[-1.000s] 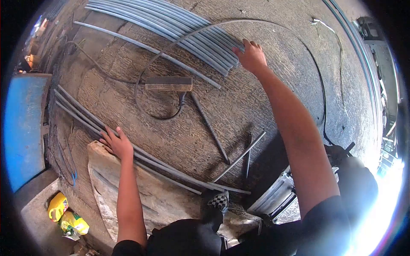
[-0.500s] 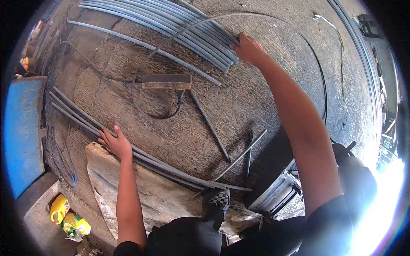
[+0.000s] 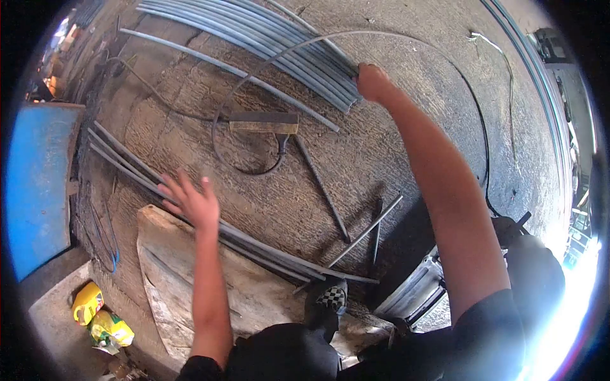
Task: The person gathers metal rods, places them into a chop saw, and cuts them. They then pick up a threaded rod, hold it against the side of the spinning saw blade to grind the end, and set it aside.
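My right hand [image 3: 372,82] reaches far forward and closes on the end of a pile of long grey metal rods [image 3: 267,38] lying on the rough ground. My left hand [image 3: 190,200] is lifted with fingers spread, just above a second bundle of grey rods [image 3: 254,244] that crosses a flat stone slab [image 3: 190,279]. It holds nothing. A hammer-like tool with a wooden block head [image 3: 264,122] and dark handle lies between the two bundles, ringed by a black cable [image 3: 222,155].
A blue metal panel [image 3: 38,184] stands at the left. Yellow bags [image 3: 95,317] lie at the lower left. Loose short rods [image 3: 368,232] rest near my checkered shoe [image 3: 330,298]. A machine [image 3: 419,292] sits at the lower right.
My left hand has lifted off the near rod bundle and spread its fingers. My right hand has closed on the end of the far rod pile.
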`<state>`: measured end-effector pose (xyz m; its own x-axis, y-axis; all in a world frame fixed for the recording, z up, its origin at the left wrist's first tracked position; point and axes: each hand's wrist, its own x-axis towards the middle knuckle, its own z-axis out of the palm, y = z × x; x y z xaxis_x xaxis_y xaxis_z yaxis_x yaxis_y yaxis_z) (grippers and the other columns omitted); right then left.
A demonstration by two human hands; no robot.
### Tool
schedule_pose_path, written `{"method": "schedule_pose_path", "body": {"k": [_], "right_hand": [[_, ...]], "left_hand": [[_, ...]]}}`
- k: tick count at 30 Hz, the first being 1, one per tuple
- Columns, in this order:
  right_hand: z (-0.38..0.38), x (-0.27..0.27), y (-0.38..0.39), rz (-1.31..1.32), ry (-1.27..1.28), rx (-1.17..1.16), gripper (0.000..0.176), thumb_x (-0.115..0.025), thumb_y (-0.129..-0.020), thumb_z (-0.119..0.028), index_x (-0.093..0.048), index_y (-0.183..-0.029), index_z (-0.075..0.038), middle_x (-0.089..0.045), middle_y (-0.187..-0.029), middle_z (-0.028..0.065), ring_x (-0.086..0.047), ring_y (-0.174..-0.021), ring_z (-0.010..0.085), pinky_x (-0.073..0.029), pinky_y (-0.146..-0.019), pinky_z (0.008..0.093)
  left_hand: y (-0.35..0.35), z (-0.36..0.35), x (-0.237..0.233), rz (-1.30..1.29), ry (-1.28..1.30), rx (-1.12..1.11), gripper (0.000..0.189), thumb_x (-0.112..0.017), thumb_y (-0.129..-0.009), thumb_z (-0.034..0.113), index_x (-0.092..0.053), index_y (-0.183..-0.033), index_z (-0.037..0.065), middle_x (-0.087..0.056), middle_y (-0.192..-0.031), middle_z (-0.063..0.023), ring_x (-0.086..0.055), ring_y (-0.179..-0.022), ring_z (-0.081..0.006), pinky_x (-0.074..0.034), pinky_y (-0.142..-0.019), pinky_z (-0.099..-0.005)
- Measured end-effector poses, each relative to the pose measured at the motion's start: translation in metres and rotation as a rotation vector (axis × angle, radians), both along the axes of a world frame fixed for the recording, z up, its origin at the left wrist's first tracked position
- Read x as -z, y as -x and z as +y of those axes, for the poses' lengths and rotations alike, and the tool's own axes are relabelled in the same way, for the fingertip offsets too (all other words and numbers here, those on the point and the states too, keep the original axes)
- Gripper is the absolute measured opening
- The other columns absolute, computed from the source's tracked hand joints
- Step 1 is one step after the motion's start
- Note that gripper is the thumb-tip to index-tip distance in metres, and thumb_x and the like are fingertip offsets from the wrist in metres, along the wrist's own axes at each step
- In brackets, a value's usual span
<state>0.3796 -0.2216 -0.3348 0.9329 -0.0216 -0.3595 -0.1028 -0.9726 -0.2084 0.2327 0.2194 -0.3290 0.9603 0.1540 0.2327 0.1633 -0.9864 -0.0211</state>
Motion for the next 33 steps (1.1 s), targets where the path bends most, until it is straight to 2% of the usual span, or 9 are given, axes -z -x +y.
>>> {"method": "schedule_pose_path", "body": {"k": [5, 10, 12, 18, 20, 22, 26, 30, 33], "right_hand": [[0.01, -0.014, 0.024, -0.231, 0.027, -0.038, 0.025, -0.053, -0.086, -0.007, -0.058, -0.108, 0.003, -0.063, -0.107, 0.0239, -0.063, -0.099, 0.0381, -0.051, -0.085, 0.0471], [0.05, -0.048, 0.103, -0.019, -0.2, 0.081, 0.022, -0.052, -0.087, -0.012, -0.058, -0.101, 0.004, -0.064, -0.099, 0.0279, -0.062, -0.094, 0.0428, -0.049, -0.082, 0.0497], [0.07, -0.054, 0.16, -0.025, -0.479, 0.172, 0.026, -0.053, -0.089, -0.018, -0.056, -0.096, 0.006, -0.062, -0.092, 0.0305, -0.06, -0.092, 0.0469, -0.047, -0.08, 0.0515], [0.072, -0.101, 0.315, -0.004, -0.643, 0.369, 0.03, -0.053, -0.094, -0.027, -0.052, -0.088, 0.003, -0.058, -0.078, 0.027, -0.058, -0.075, 0.0445, -0.043, -0.068, 0.0484], [0.062, -0.125, 0.36, 0.035, -0.684, 0.392, 0.03, -0.053, -0.094, -0.026, -0.052, -0.088, 0.003, -0.058, -0.076, 0.0261, -0.058, -0.074, 0.0438, -0.043, -0.067, 0.0479], [0.055, -0.149, 0.416, 0.098, -0.681, 0.45, 0.03, -0.053, -0.094, -0.027, -0.052, -0.089, 0.003, -0.058, -0.075, 0.0256, -0.059, -0.074, 0.0431, -0.044, -0.067, 0.0473], [0.05, -0.214, 0.523, 0.205, -0.617, 0.474, 0.029, -0.058, -0.091, -0.024, -0.049, -0.095, 0.003, -0.06, -0.078, 0.03, -0.059, -0.08, 0.0491, -0.046, -0.066, 0.0513], [0.054, -0.283, 0.618, 0.314, -0.509, 0.522, 0.028, -0.058, -0.09, -0.023, -0.049, -0.097, 0.002, -0.061, -0.076, 0.0289, -0.061, -0.073, 0.0485, -0.049, -0.062, 0.0519], [0.06, -0.338, 0.689, 0.402, -0.35, 0.565, 0.027, -0.059, -0.089, -0.023, -0.049, -0.095, 0.002, -0.061, -0.075, 0.0288, -0.062, -0.072, 0.0482, -0.049, -0.06, 0.0515]], "left_hand": [[-0.011, -0.111, -0.029, -0.243, 0.624, 0.556, 0.053, -0.056, -0.094, 0.035, -0.043, -0.136, 0.005, -0.022, -0.15, -0.0219, -0.009, -0.142, -0.0402, -0.016, -0.11, -0.0588], [-0.043, -0.205, -0.037, 0.054, 1.66, 0.395, 0.06, -0.057, -0.094, 0.035, -0.037, -0.136, -0.004, -0.046, -0.133, -0.0224, -0.043, -0.128, -0.029, -0.034, -0.105, -0.0385], [-0.052, -0.232, -0.065, 0.172, 1.424, 0.334, 0.056, -0.055, -0.095, 0.033, -0.038, -0.132, -0.005, -0.049, -0.124, -0.024, -0.047, -0.121, -0.0277, -0.039, -0.098, -0.0373], [-0.045, -0.259, -0.031, -0.001, 1.666, -0.312, 0.038, -0.063, -0.089, 0.028, -0.049, -0.106, -0.003, -0.056, -0.105, -0.0174, -0.056, -0.092, -0.0253, -0.046, -0.082, -0.0371], [-0.042, -0.258, -0.018, 0.029, 1.699, -0.25, 0.034, -0.062, -0.09, 0.027, -0.048, -0.101, -0.002, -0.057, -0.098, -0.017, -0.059, -0.083, -0.0248, -0.049, -0.072, -0.0344], [-0.025, -0.252, -0.023, 0.572, 2.197, -0.069, 0.035, -0.057, -0.092, 0.032, -0.047, -0.098, -0.002, -0.058, -0.094, -0.0188, -0.062, -0.08, -0.028, -0.051, -0.069, -0.034], [0.019, -0.266, -0.068, 0.793, 2.862, -0.3, 0.048, -0.05, -0.094, 0.038, -0.048, -0.11, -0.008, -0.058, -0.097, -0.0227, -0.062, -0.089, -0.0337, -0.052, -0.078, -0.0435], [0.115, -0.285, -0.086, 0.97, 2.867, -0.245, 0.039, -0.053, -0.092, 0.035, -0.055, -0.1, -0.003, -0.06, -0.078, -0.0124, -0.061, -0.077, -0.0244, -0.052, -0.071, -0.0375], [0.184, -0.29, -0.092, 1.057, 2.829, 0.16, 0.025, -0.057, -0.091, 0.03, -0.054, -0.079, 0.009, -0.056, -0.067, -0.0022, -0.058, -0.067, -0.0151, -0.048, -0.057, -0.0299]]}}
